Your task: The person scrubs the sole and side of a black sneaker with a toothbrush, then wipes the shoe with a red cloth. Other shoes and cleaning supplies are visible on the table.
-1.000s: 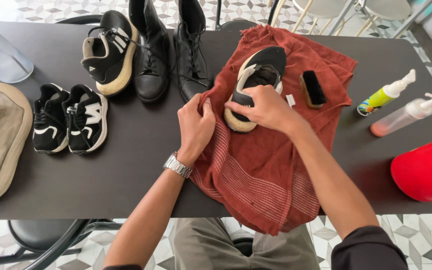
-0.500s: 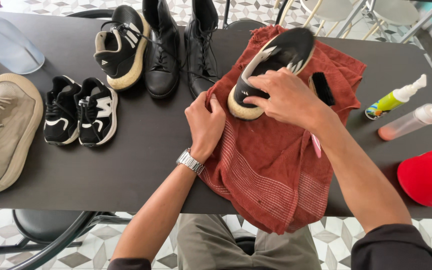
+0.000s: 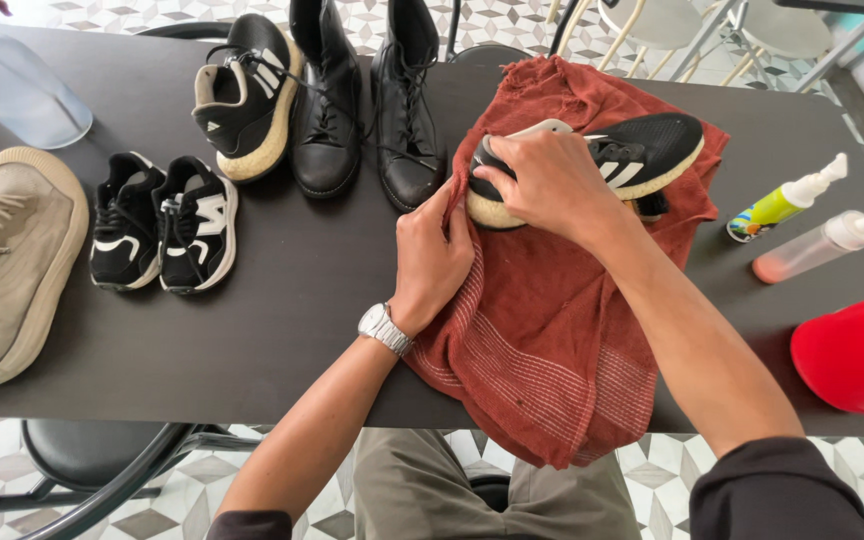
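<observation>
Hidden: we see the black brush (image 3: 652, 206) only as a sliver behind the black sneaker (image 3: 592, 165); the red tub (image 3: 857, 350) and the beige shoe (image 3: 7, 265) are cut by the frame edges.
Right hand (image 3: 547, 185): clenched over the heel end of the black sneaker, so we cannot make out that end.
Left hand (image 3: 430, 262): pinching a fold of the red towel (image 3: 542, 330) just left of the sneaker.
Sneaker: on the towel, on its side, long axis left to right, toe pointing right and slightly away from us.
Count: left of the towel, 2 black boots (image 3: 362, 100), 1 more black sneaker (image 3: 247, 90), 2 small black shoes (image 3: 162, 222), 1 beige shoe.
Right of the towel: 2 pump bottles (image 3: 802, 225), 1 red tub.
Table (image 3: 282, 300): dark, carrying everything; the towel hangs over its near edge.
</observation>
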